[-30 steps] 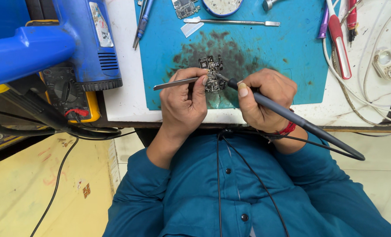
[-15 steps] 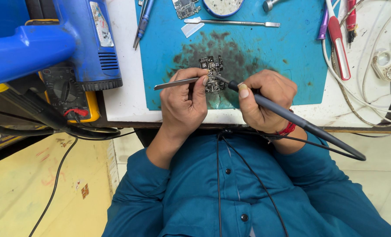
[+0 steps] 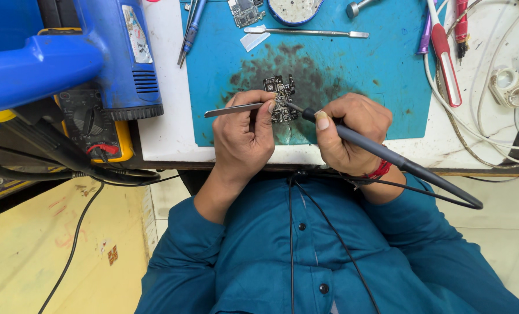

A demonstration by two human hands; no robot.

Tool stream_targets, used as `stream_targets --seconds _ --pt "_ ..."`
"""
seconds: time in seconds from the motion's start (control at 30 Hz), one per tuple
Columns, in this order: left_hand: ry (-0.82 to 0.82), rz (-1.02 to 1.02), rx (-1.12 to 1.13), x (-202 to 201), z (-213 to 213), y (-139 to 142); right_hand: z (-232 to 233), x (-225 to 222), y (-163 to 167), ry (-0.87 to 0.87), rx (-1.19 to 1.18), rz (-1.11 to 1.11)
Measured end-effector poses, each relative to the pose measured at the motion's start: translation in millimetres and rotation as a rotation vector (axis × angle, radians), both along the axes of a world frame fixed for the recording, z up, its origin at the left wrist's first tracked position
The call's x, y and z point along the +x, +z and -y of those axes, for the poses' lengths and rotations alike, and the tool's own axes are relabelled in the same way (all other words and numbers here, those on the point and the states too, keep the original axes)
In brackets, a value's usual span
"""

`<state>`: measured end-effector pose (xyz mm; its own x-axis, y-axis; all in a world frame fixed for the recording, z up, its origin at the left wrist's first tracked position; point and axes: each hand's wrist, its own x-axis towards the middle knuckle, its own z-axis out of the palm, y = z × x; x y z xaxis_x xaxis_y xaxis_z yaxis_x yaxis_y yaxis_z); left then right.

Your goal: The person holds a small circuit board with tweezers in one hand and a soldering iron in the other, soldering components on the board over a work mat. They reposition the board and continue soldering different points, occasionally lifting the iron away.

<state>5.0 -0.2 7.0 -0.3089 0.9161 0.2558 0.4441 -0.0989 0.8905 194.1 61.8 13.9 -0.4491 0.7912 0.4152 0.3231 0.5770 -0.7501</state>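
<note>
Change since the earlier pictures: almost none. Both hands keep the same posts over the circuit board (image 3: 281,99); the iron's tip stays at the board's right edge and the tweezers (image 3: 236,109) keep their slant. Judged: a fine soldering touch held steady, still in progress.

Left hand (image 3: 245,136): fingers pressed together, pinching the metal tweezers, whose free end points to 9 o'clock and whose tips meet the board.

Right hand (image 3: 347,131): closed around the grey soldering iron (image 3: 381,152) like a pen; tip aimed to 10 o'clock at the board, cable trailing to 4 o'clock over the blue sleeve.

Circuit board: small, dark, irregular in outline, crowded with tiny parts; lies flat on the teal mat (image 3: 387,70), near its front edge, at 12 o'clock from the hands, on a sooty dark stain.

Surface (image 3: 166,128): white, worn; a metal spatula (image 3: 306,32) at 12 o'clock, a blue hot-air tool (image 3: 114,58) at 9 o'clock.
</note>
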Motion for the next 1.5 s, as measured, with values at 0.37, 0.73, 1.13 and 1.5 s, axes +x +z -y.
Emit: stream_targets --seconds 0.37,0.73,1.13,1.5 --pt "0.003 0.028 -0.014 0.5 0.2 0.8 -0.6 0.3 -0.4 0.006 0.004 -0.002" --pt "0.007 0.023 -0.018 0.4 0.8 0.2 0.3 1.2 -1.8 0.003 0.018 -0.007" --pt "-0.006 0.011 0.006 0.2 0.9 -0.2 0.3 2.5 -1.8 0.012 0.040 -0.008" --pt "0.002 0.028 -0.008 0.5 1.0 0.3 0.0 1.6 -0.1 0.019 0.062 -0.003"
